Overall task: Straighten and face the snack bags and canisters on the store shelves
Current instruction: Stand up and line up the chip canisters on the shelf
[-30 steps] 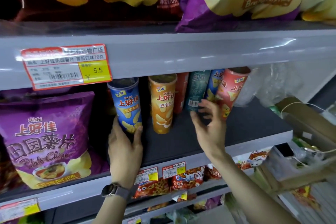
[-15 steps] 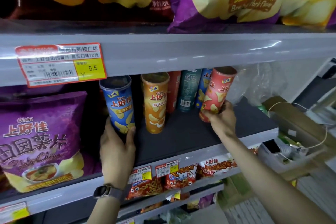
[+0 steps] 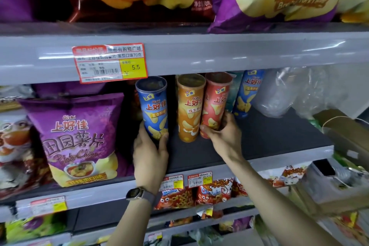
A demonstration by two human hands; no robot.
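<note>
Far left, I've got the purple chip bag standing on the middle shelf, label facing out, looking tidy enough. Next along, my left hand, smartwatch on the wrist, is wrapped around the base of the blue canister, thumb on one side and fingers on the other, a firm grasp. That canister stands upright near the shelf's front, a little apart from its neighbours.

Moving right, the orange canister sits free, nobody touching it, logo forward. Right beside it, pressed up against its side, is the red canister, and my right hand has its fingers curled around the lower end of it. It's leaning, top tipped to the right, not yet square to the row.

Behind it, a teal canister is mostly hidden, and a second blue canister stands further back beside some clear plastic wrap.

Here's my worry: I'm holding both canisters low, so they're top-heavy in the grip. If I shove the red one in too briskly, it could knock the orange one over, and that would topple into the blue. Its label also looks turned partly off-centre, so it may end up poorly faced.
</note>
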